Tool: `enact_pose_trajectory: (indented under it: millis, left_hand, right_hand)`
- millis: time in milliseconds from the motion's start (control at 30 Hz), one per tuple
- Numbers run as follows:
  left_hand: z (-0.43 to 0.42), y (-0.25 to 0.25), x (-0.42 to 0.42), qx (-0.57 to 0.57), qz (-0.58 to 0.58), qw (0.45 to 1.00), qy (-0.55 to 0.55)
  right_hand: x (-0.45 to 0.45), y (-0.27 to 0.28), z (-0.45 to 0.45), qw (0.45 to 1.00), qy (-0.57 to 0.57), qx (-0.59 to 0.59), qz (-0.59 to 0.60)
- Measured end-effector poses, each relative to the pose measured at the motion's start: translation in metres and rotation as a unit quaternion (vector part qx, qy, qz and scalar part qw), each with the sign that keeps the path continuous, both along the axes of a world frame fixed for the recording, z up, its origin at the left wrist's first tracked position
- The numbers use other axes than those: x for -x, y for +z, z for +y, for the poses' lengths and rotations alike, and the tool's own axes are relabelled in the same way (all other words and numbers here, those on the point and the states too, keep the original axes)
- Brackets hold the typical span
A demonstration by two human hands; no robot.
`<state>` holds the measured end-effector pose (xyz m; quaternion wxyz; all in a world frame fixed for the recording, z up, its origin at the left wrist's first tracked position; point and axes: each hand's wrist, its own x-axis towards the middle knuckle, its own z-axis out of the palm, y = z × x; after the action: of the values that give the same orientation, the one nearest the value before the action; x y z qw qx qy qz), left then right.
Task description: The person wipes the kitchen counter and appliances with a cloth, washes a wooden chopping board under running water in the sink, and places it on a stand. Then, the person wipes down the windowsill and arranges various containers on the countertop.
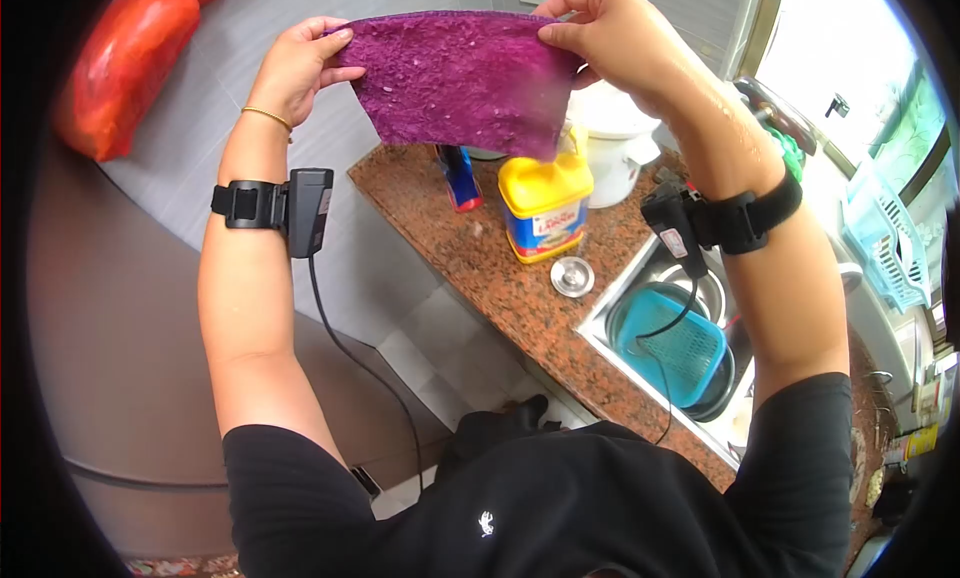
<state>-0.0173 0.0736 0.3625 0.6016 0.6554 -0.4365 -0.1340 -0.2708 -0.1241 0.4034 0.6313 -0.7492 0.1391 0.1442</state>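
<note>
A purple cloth (455,78) is stretched out in the air between my two hands, its surface wet-looking and dotted with pale specks. My left hand (300,66) pinches its upper left corner between thumb and fingers. At the upper right corner, my right hand (605,30) grips it the same way. Behind and below the cloth stands a yellow container (545,203) with a blue label, on the speckled brown counter (480,268). The cloth hides part of what stands behind it.
A white pot (615,158) and a blue-and-red package (460,178) stand near the yellow container. A metal sink strainer (572,276) lies by the sink, which holds a teal basket (670,343). Red plastic bags (130,68) sit at upper left. A light-blue rack (885,238) is at right.
</note>
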Motion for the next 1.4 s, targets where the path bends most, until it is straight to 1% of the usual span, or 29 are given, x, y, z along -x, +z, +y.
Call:
enact_pose_trajectory:
  millis: [33, 67, 100, 167, 233, 267, 300, 333, 367, 433, 467, 500, 567, 633, 667, 700, 733, 800, 867, 933, 967, 1033, 1100, 1167, 1233, 1267, 1300, 1367, 1400]
  left_hand:
    - [-0.003, 0.005, -0.006, -0.001, -0.004, 1.0, -0.001]
    - [-0.003, 0.007, -0.012, -0.011, -0.024, 1.0, -0.011]
    - [-0.003, 0.003, -0.017, -0.026, -0.038, 0.999, -0.022]
    - [0.013, -0.01, -0.029, -0.05, -0.045, 0.997, -0.042]
    - [0.034, -0.037, -0.036, -0.106, 0.001, 0.988, -0.112]
    - [0.04, -0.059, -0.043, -0.13, 0.025, 0.981, -0.139]
    - [0.042, -0.082, -0.051, -0.148, 0.043, 0.974, -0.166]
    - [0.041, -0.105, -0.056, -0.184, 0.08, 0.964, -0.174]
    - [0.038, -0.13, -0.062, -0.219, 0.119, 0.951, -0.181]
    - [0.026, -0.178, -0.075, -0.294, 0.167, 0.921, -0.193]
    - [0.015, -0.201, -0.082, -0.298, 0.172, 0.917, -0.203]
    - [0.005, -0.225, -0.086, -0.339, 0.189, 0.896, -0.214]
    - [-0.011, -0.283, -0.089, -0.388, 0.212, 0.862, -0.247]
    - [-0.035, -0.341, -0.089, -0.39, 0.213, 0.877, -0.183]
    - [-0.045, -0.361, -0.085, -0.367, 0.167, 0.902, -0.154]
    - [-0.048, -0.381, -0.08, -0.341, 0.122, 0.924, -0.124]
    - [-0.048, -0.405, -0.078, -0.239, -0.003, 0.964, -0.115]
    - [-0.044, -0.386, -0.064, -0.226, -0.176, 0.955, -0.078]
    - [-0.032, -0.364, -0.042, -0.204, -0.053, 0.974, -0.087]
    - [-0.025, -0.341, -0.015, -0.257, 0.151, 0.949, -0.104]
    - [-0.021, -0.346, -0.008, -0.261, 0.153, 0.94, -0.155]
    - [-0.02, -0.328, 0.031, -0.278, 0.231, 0.902, -0.236]
    - [-0.028, -0.322, 0.076, -0.302, 0.229, 0.88, -0.286]
    - [-0.045, -0.336, 0.119, -0.345, 0.25, 0.862, -0.274]
    - [-0.065, -0.346, 0.166, -0.34, 0.249, 0.871, -0.251]
    - [-0.076, -0.34, 0.19, -0.347, 0.244, 0.862, -0.279]
    - [-0.085, -0.329, 0.219, -0.311, 0.248, 0.865, -0.305]
    - [-0.104, -0.32, 0.262, -0.262, 0.131, 0.873, -0.39]
    - [-0.111, -0.318, 0.281, -0.262, 0.126, 0.876, -0.384]
  right_hand:
    - [0.004, -0.003, 0.022, 0.989, -0.079, 0.108, -0.064]
    - [0.005, -0.009, 0.037, 0.956, -0.156, 0.214, -0.122]
    - [-0.003, -0.028, 0.038, 0.958, -0.157, 0.21, -0.114]
    - [-0.023, -0.081, 0.034, 0.911, -0.237, 0.167, -0.294]
    - [-0.027, -0.119, 0.043, 0.925, -0.208, 0.145, -0.282]
    - [-0.025, -0.137, 0.052, 0.942, -0.204, 0.096, -0.247]
    - [-0.024, -0.152, 0.059, 0.956, -0.189, 0.104, -0.197]
    - [-0.029, -0.177, 0.064, 0.964, -0.209, 0.061, -0.155]
    - [-0.032, -0.2, 0.07, 0.965, -0.224, 0.058, -0.122]
    - [-0.037, -0.262, 0.075, 0.966, -0.236, -0.066, -0.082]
    - [-0.037, -0.284, 0.081, 0.967, -0.237, -0.067, -0.058]
    - [-0.038, -0.306, 0.087, 0.965, -0.251, -0.066, -0.049]
    - [-0.039, -0.347, 0.092, 0.962, -0.273, 0.004, 0.005]
    - [-0.036, -0.391, 0.092, 0.942, -0.297, 0.152, -0.034]
    - [-0.032, -0.397, 0.092, 0.926, -0.318, 0.2, -0.021]
    - [-0.025, -0.408, 0.093, 0.889, -0.341, 0.301, -0.058]
    - [-0.016, -0.397, 0.089, 0.89, -0.343, 0.299, -0.027]
    - [0.002, -0.388, 0.082, 0.884, -0.362, 0.296, 0.015]
    - [0.019, -0.395, 0.065, 0.812, -0.381, 0.441, -0.03]
    - [0.018, -0.401, 0.051, 0.818, -0.358, 0.45, 0.013]
    - [0.017, -0.413, 0.041, 0.819, -0.331, 0.468, 0.016]
    - [0.014, -0.418, 0.032, 0.837, -0.285, 0.465, 0.045]
    - [0.017, -0.424, 0.024, 0.869, -0.277, 0.404, 0.068]
    - [0.041, -0.435, 0.027, 0.845, -0.342, 0.411, -0.002]
    - [0.077, -0.413, 0.037, 0.855, -0.474, 0.211, -0.023]
    - [0.095, -0.408, 0.043, 0.838, -0.524, 0.13, -0.079]
    - [0.114, -0.404, 0.048, 0.813, -0.565, 0.045, -0.133]
    - [0.157, -0.378, 0.057, 0.809, -0.568, 0.014, -0.151]
    - [0.177, -0.371, 0.059, 0.791, -0.584, 0.006, -0.181]
